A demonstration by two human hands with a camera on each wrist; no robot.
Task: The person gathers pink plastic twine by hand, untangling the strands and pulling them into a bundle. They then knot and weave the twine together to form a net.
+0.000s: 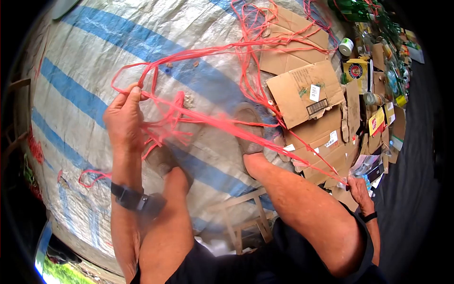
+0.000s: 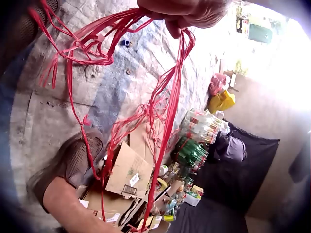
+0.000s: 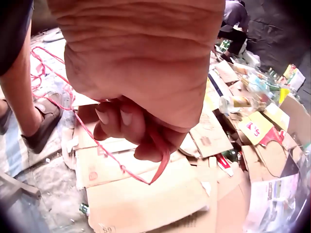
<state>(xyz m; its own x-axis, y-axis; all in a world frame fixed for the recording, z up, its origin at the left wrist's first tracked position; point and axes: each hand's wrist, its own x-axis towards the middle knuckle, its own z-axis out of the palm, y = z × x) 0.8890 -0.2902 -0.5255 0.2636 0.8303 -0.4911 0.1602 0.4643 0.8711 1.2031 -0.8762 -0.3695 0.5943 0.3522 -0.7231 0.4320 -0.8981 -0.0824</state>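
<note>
Red plastic twine stretches in long strands between the two hands, over the feet. My left hand pinches a loop of it between thumb and fingertips; the left wrist view shows strands dropping from that hand. At the far right my right hand grips the other end. Seen from the right wrist, the curled fingers of this hand hold the twine, and a short loop hangs below them. More tangled twine trails across the flattened cardboard.
A white and blue striped tarp covers the ground beneath the shoes. Along the right lie cardboard pieces, a white can, jars and other scrap. Green bottles are bundled farther off. A small wooden stool stands between the legs.
</note>
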